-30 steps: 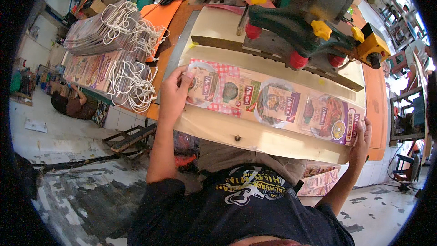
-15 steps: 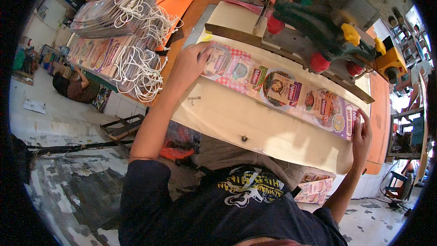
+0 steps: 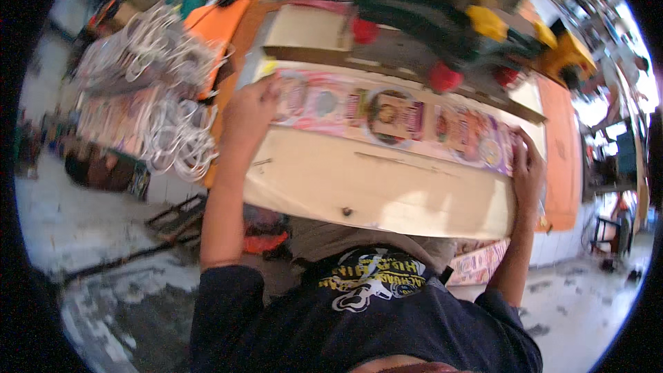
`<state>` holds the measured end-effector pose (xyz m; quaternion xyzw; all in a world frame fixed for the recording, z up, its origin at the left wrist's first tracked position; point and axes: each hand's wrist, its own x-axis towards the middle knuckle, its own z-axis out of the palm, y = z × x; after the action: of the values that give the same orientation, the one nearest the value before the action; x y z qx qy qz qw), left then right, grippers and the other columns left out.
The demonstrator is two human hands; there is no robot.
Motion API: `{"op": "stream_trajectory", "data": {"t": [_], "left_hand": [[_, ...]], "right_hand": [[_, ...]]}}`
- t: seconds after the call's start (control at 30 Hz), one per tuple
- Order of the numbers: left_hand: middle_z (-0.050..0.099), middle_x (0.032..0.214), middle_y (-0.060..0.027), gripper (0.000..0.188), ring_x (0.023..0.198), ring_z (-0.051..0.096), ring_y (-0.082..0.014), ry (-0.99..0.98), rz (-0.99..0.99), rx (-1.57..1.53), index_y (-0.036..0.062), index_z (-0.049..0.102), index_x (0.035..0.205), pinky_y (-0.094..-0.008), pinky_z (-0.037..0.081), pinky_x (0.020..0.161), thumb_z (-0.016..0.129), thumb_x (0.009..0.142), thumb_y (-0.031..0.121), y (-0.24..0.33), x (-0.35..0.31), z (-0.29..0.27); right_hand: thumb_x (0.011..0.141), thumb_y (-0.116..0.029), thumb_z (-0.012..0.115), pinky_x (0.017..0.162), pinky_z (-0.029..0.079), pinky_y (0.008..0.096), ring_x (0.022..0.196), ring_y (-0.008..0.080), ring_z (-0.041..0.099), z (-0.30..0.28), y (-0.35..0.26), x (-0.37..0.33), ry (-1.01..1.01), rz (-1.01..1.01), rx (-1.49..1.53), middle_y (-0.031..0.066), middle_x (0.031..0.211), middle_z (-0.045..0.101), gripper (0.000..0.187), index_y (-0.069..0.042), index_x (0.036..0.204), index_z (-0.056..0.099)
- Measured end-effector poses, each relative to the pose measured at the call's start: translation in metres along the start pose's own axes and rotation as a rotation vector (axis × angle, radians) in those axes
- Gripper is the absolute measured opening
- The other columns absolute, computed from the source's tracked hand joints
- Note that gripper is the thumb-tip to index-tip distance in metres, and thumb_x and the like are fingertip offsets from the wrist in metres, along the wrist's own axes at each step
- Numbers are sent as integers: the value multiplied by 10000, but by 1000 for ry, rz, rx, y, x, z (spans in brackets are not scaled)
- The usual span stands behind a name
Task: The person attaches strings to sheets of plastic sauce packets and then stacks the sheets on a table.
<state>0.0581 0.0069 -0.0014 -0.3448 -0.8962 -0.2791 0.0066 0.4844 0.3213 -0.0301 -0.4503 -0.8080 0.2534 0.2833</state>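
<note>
A long printed plastic strip (image 3: 394, 121) with food pictures lies across a cream-coloured board (image 3: 387, 183), below a long straight metal bar (image 3: 331, 59). My left hand (image 3: 250, 109) has its fingers closed over the strip's left end. At the other end, my right hand (image 3: 528, 166) pinches the right edge, its thumb and fingers bent around it. The strip looks flat and stretched between my hands. Motion blur smears the fingertips and the print.
A dark green machine arm (image 3: 414, 10) with yellow and red knobs stands behind the bar. Stacked printed packs (image 3: 114, 121) with white cords (image 3: 176, 141) lie at the left. Another person (image 3: 100, 166) is low at the far left. More printed sheets (image 3: 476, 264) show below the board.
The whole view has shifted and turned, so the board and strip appear further left and more level. Both hands keep hold of the strip's ends.
</note>
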Motion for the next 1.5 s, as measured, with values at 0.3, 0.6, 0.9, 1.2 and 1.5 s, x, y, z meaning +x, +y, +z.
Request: {"op": "stream_trajectory", "data": {"t": [0.3,0.6,0.9,1.2,1.5], "left_hand": [[506,660,-75,343,565,431,-126,-32,31,10,202,660,1368,-338,400,552,560,1043,243,-27,3,10],[527,698,-55,347,564,374,-103,-12,93,50,216,641,1392,-310,374,521,537,1061,237,-25,5,10],[559,732,-46,356,576,378,-93,-52,15,-96,182,628,1407,-291,376,511,517,1077,259,-33,4,14],[553,726,-52,347,580,391,-93,-43,36,-119,147,643,1388,-294,395,516,519,1068,201,-25,3,13],[593,729,-128,361,605,433,-139,63,158,50,153,660,1357,-333,440,600,531,1020,174,-7,2,10]], "right_hand": [[946,-248,578,752,526,431,785,336,682,1,-22,-1,128,-58,-291,150,882,706,332,-173,1233,729],[970,-283,581,739,514,425,786,319,681,-2,-21,-5,134,7,-286,137,869,702,290,-181,1182,750],[983,-301,591,783,526,418,833,326,694,-3,-17,2,102,28,-296,139,931,738,284,-183,1182,755],[988,-321,601,835,525,425,900,337,699,-5,-21,1,89,66,-281,146,990,748,284,-176,1176,756],[980,-314,591,867,520,463,951,364,689,-1,-15,3,110,36,-266,167,990,734,284,-192,1181,749]]}}
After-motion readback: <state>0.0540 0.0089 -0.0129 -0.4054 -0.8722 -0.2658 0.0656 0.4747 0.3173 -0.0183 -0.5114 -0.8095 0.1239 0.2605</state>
